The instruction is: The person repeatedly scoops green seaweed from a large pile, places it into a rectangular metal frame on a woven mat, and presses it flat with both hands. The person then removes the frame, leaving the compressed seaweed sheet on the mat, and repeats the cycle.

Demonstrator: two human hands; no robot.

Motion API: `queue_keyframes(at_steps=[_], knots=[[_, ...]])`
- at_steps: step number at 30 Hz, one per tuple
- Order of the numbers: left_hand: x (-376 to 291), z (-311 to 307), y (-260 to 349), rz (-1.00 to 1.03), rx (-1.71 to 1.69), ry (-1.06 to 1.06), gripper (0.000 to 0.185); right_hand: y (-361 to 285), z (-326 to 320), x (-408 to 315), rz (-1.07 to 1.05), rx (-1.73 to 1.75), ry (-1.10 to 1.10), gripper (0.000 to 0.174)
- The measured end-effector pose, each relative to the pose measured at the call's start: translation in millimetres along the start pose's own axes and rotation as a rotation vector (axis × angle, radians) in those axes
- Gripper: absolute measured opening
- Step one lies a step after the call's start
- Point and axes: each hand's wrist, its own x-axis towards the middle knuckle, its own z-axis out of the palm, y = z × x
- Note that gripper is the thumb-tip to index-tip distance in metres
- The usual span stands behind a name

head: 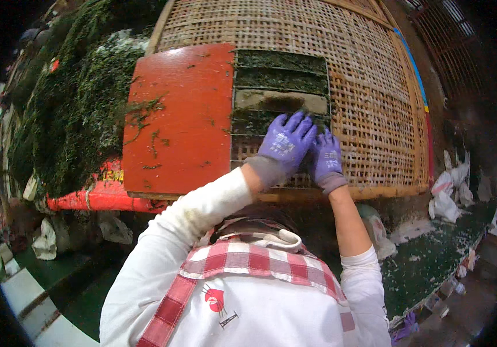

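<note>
A rectangular metal frame with crosswise slots [283, 50] lies on a woven bamboo rack [370, 117], its upper slots filled with dark green leafy material [278, 78]. One slot nearer the middle shows a pale brown surface. My left hand [289, 141], in a purple coated glove, lies palm down over the frame's lower slots, fingers forward. Close beside it, my right hand [327, 156], gloved alike, rests at the frame's lower right edge. What lies under both palms is hidden, so any grip cannot be told. An orange-red board [179, 121] adjoins the frame's left side, with green scraps on it.
A large heap of green leafy material [88, 99] rises at the left, above red sheeting [105, 195]. The rack's wooden edge [378, 192] runs close before my body. White plastic bags [445, 197] hang at the right, over a green surface [426, 256].
</note>
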Motion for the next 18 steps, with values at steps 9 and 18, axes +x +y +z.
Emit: queue_keyframes(at_steps=[9, 18], knots=[[-47, 11, -55, -0.182, 0.207, -0.083, 0.048, -10, -19, 6, 0.122, 0.032, -0.229, 0.068], [-74, -12, -66, -0.228, 0.141, -0.168, 0.059, -13, -4, 18, 0.083, -0.001, -0.172, 0.076]])
